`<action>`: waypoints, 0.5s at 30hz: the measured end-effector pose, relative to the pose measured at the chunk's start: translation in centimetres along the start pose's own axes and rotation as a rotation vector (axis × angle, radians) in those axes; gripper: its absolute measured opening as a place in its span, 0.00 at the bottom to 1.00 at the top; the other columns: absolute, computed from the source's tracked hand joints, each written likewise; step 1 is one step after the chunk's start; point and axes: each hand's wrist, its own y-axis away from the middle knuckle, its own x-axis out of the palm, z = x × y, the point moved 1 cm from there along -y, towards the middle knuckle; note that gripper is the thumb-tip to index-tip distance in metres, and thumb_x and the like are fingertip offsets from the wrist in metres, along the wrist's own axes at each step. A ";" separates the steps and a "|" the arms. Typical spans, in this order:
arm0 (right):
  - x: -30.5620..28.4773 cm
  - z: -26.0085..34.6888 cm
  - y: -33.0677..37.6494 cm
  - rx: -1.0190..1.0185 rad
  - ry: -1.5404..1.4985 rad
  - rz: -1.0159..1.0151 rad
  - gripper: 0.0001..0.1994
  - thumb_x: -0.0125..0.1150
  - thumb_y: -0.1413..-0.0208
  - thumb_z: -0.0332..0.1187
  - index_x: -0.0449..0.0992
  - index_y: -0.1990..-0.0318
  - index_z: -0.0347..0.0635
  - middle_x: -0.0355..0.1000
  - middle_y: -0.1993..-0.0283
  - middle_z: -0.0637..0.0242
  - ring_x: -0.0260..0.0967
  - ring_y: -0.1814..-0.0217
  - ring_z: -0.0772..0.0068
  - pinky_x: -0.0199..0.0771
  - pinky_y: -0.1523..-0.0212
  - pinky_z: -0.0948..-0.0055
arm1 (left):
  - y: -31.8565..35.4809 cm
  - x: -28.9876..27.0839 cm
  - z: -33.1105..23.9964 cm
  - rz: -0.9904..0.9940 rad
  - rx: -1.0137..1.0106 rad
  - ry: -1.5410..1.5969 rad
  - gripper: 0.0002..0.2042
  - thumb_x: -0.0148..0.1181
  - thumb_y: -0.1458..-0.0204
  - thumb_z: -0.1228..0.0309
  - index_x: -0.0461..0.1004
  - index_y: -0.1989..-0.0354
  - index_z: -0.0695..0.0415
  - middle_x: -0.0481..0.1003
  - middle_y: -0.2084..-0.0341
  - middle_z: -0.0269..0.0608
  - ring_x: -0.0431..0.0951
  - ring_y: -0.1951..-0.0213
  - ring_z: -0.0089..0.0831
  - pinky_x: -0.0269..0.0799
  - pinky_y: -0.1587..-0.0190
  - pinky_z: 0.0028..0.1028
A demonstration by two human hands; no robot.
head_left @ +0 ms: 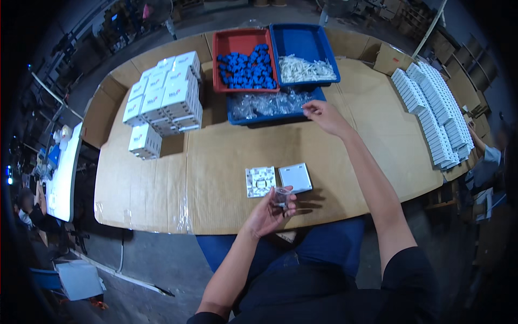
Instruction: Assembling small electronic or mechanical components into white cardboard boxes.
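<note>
Our hands work apart above a tan cardboard-covered table (216,156): the left hand (267,214) clasps a crumpled clear plastic piece (281,197) near a white moulded plastic base (260,182); the right hand (325,117), its grip unclear to us, hovers beside a low blue plastic tray (270,119). Grey floor (156,259) lies beyond.

Two white pieces (295,178) beyond the left hand (268,214); one red tray (243,40) and two blue trays (299,42) near the right hand (326,117).
</note>
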 end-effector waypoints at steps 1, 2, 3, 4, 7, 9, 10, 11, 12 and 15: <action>-0.7 -0.8 -1.5 -0.012 -0.002 -0.013 0.12 0.63 0.34 0.34 0.81 0.49 0.37 0.82 0.55 0.62 0.79 0.52 0.71 0.77 0.51 0.69 | 0.2 0.1 -0.1 0.001 -0.001 0.012 0.29 0.39 0.27 0.49 0.65 0.32 0.61 0.77 0.52 0.47 0.78 0.54 0.39 0.78 0.45 0.41; -1.6 -1.2 -2.8 0.012 0.137 -0.162 0.13 0.65 0.36 0.35 0.81 0.49 0.39 0.82 0.54 0.61 0.79 0.52 0.67 0.77 0.51 0.67 | 0.2 -0.1 -0.1 0.016 0.002 0.009 0.29 0.40 0.27 0.49 0.65 0.32 0.60 0.77 0.51 0.46 0.78 0.54 0.38 0.78 0.45 0.41; -2.1 -1.4 -4.1 0.035 0.271 -0.307 0.13 0.66 0.38 0.35 0.81 0.49 0.41 0.81 0.53 0.60 0.80 0.52 0.63 0.78 0.51 0.66 | 0.4 0.0 -0.3 0.019 0.010 -0.004 0.29 0.40 0.27 0.49 0.65 0.32 0.60 0.77 0.51 0.46 0.78 0.54 0.38 0.78 0.45 0.41; -2.8 -1.8 -5.2 0.029 0.273 -0.318 0.13 0.66 0.38 0.35 0.81 0.49 0.41 0.81 0.53 0.60 0.80 0.52 0.63 0.78 0.51 0.66 | 0.3 0.0 -0.2 0.014 0.002 0.003 0.28 0.40 0.27 0.49 0.65 0.32 0.60 0.77 0.51 0.46 0.78 0.54 0.38 0.77 0.45 0.41; -4.1 -2.9 -7.8 0.065 0.402 -0.490 0.12 0.66 0.40 0.35 0.81 0.51 0.42 0.81 0.52 0.59 0.80 0.51 0.57 0.78 0.51 0.62 | 0.1 0.3 -0.3 0.028 -0.007 0.008 0.28 0.40 0.27 0.49 0.65 0.32 0.59 0.77 0.51 0.46 0.78 0.53 0.38 0.77 0.45 0.40; -4.2 -3.4 -9.1 -0.092 0.538 -0.595 0.11 0.66 0.40 0.34 0.81 0.52 0.41 0.82 0.55 0.59 0.80 0.52 0.54 0.79 0.51 0.59 | 0.0 0.3 -0.2 0.040 -0.022 0.022 0.28 0.40 0.27 0.49 0.65 0.32 0.59 0.77 0.51 0.47 0.78 0.52 0.38 0.77 0.45 0.40; -4.1 -3.8 -9.8 -0.097 0.534 -0.602 0.11 0.66 0.40 0.34 0.81 0.52 0.41 0.82 0.55 0.59 0.80 0.52 0.54 0.79 0.51 0.59 | -0.1 0.2 -0.2 0.055 -0.024 0.025 0.28 0.40 0.27 0.49 0.65 0.32 0.59 0.77 0.50 0.47 0.78 0.51 0.38 0.77 0.44 0.39; -4.0 -4.2 -10.4 -0.088 0.559 -0.572 0.11 0.66 0.41 0.34 0.81 0.53 0.41 0.82 0.56 0.58 0.80 0.53 0.53 0.79 0.51 0.58 | -0.2 0.2 -0.3 0.057 -0.022 0.017 0.28 0.40 0.27 0.49 0.65 0.32 0.59 0.77 0.50 0.47 0.78 0.51 0.38 0.77 0.44 0.39; -3.7 -4.3 -10.9 -0.082 0.581 -0.536 0.10 0.66 0.41 0.34 0.81 0.54 0.41 0.82 0.57 0.58 0.80 0.53 0.53 0.79 0.51 0.57 | -0.1 0.1 -0.3 0.053 -0.023 0.018 0.28 0.40 0.27 0.49 0.65 0.32 0.59 0.76 0.50 0.47 0.78 0.51 0.38 0.77 0.44 0.40; -3.7 -4.6 -12.0 -0.024 0.508 -0.510 0.11 0.66 0.41 0.32 0.82 0.53 0.40 0.82 0.57 0.56 0.80 0.53 0.51 0.79 0.50 0.56 | 0.0 -0.1 -0.3 0.063 -0.021 0.014 0.28 0.41 0.27 0.49 0.64 0.32 0.59 0.76 0.49 0.47 0.78 0.51 0.39 0.78 0.44 0.40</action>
